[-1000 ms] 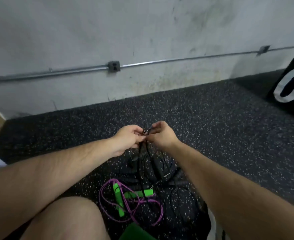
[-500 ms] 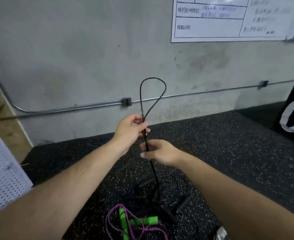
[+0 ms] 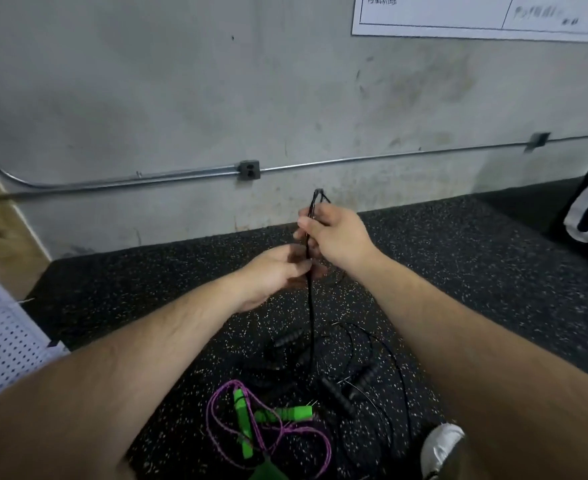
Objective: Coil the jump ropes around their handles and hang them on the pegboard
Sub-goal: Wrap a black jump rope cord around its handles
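Above the speckled floor (image 3: 493,271), mid-frame: black jump rope (image 3: 311,313), doubled, long axis near upright; the folded end points up toward the wall and the strands drop straight down to the floor.
Right hand (image 3: 339,237): clenched round the doubled rope near its top; a short fold sticks out above the fist.
Left hand (image 3: 273,273): just below the right hand and touching it, thumb and fingers pinching those strands.
Rope's lower part: runs into loose black loops lying on the floor between the forearms.
Black handles (image 3: 336,394): several ribbed grips lie flat among the loops, each pointing a different way; which ones belong to the held rope cannot be told.
Purple jump rope (image 3: 216,420): slack, uncoiled loops on the floor, nearer the person than the black loops.
Green handles (image 3: 242,420): two, lying flat; one points away from the person, the other lies crosswise, their ends near each other.
Pegboard (image 3: 1,341): white, perforated, at the left edge, well apart from both ropes.
Wall (image 3: 147,81): grey concrete, carrying a metal conduit (image 3: 147,176) and an outlet box (image 3: 249,169).
Shoe (image 3: 441,445): pale toe at lower right, beside the black loops.
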The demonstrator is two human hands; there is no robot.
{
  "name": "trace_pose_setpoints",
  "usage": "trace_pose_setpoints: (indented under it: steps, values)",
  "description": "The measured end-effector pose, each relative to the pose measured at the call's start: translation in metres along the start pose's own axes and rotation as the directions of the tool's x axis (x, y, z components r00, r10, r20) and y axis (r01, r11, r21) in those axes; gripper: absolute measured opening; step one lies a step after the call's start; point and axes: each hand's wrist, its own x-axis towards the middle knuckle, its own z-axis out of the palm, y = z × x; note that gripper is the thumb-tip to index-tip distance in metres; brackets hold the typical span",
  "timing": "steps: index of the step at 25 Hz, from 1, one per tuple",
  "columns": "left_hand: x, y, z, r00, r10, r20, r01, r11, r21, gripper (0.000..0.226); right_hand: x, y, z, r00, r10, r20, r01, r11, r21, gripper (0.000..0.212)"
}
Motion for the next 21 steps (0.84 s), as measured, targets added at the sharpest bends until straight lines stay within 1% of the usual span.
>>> trace_pose_setpoints:
  steps: [1,2,3,4,5,6,7,8,9,11,12,14,15,16,18,19,20,21]
  values:
    - [0.005,0.000,0.000,0.998,0.049,-0.045,-0.045,0.994,0.104,0.019,0.002,-0.001,-0.003,1.000,0.004,-0.022,-0.003,0.999,0.032,0.016]
    - [0.007,0.003,0.001,0.990,0.090,-0.104,-0.071,0.983,0.170,0.017,0.004,0.000,-0.006,0.999,0.016,-0.039,-0.014,0.999,0.047,0.019]
    - [0.009,0.007,0.000,0.976,0.121,-0.179,-0.087,0.978,0.187,0.017,0.005,0.002,-0.008,0.999,0.048,-0.026,-0.047,0.998,0.052,0.021]
    - [0.010,0.013,-0.001,0.954,0.148,-0.260,-0.104,0.979,0.175,0.019,0.005,0.006,-0.008,0.995,0.090,0.032,-0.091,0.996,0.024,0.023]
    - [0.010,0.020,-0.003,0.931,0.170,-0.324,-0.131,0.982,0.139,0.020,0.003,0.009,-0.007,0.983,0.131,0.127,-0.123,0.990,-0.069,0.024]
    - [0.010,0.026,-0.005,0.914,0.185,-0.360,-0.160,0.982,0.098,0.021,0.000,0.014,-0.004,0.957,0.172,0.232,-0.127,0.972,-0.195,0.024]
    - [0.011,0.031,-0.006,0.909,0.196,-0.369,-0.189,0.980,0.055,0.021,-0.003,0.019,0.001,0.925,0.204,0.321,-0.111,0.952,-0.286,0.023]
    - [0.011,0.036,-0.008,0.906,0.210,-0.367,-0.216,0.976,0.024,0.021,-0.006,0.023,0.006,0.907,0.210,0.365,-0.093,0.946,-0.312,0.019]
    - [0.012,0.040,-0.010,0.904,0.220,-0.366,-0.238,0.971,-0.004,0.021,-0.008,0.023,0.011,0.913,0.191,0.360,-0.085,0.953,-0.290,0.014]
    - [0.012,0.044,-0.015,0.907,0.222,-0.359,-0.259,0.964,-0.060,0.020,-0.007,0.020,0.014,0.960,0.130,0.248,-0.067,0.967,-0.246,0.014]
    - [0.010,0.043,-0.017,0.917,0.201,-0.344,-0.244,0.966,-0.083,0.020,-0.006,0.016,0.012,0.977,0.090,0.192,-0.042,0.969,-0.243,0.015]
    - [0.006,0.031,-0.022,0.951,0.122,-0.284,-0.149,0.986,-0.077,0.026,-0.002,0.005,0.008,0.995,0.014,0.104,0.010,0.974,-0.228,0.013]
    - [0.004,0.022,-0.024,0.968,0.086,-0.234,-0.094,0.995,-0.021,0.031,0.000,-0.001,0.007,0.998,-0.013,0.065,0.024,0.983,-0.182,0.012]
    - [0.000,0.012,-0.024,0.984,0.059,-0.169,-0.047,0.996,0.074,0.035,0.001,-0.008,0.008,0.999,-0.031,0.031,0.034,0.995,-0.089,0.012]
    - [-0.008,0.000,-0.017,0.998,0.024,-0.057,-0.010,0.970,0.243,0.031,0.002,-0.021,0.011,0.997,-0.079,-0.003,0.079,0.995,0.069,0.012]
    - [-0.011,0.001,-0.012,0.998,0.039,-0.054,-0.023,0.963,0.267,0.024,0.002,-0.026,0.012,0.994,-0.106,-0.013,0.107,0.988,0.111,0.012]
    - [-0.013,0.006,-0.007,0.993,0.075,-0.092,-0.050,0.966,0.253,0.019,0.002,-0.027,0.013,0.993,-0.119,-0.026,0.121,0.981,0.150,0.012]
    - [-0.012,0.014,-0.006,0.980,0.121,-0.159,-0.081,0.968,0.236,0.017,0.001,-0.027,0.011,0.994,-0.100,-0.037,0.105,0.978,0.178,0.015]
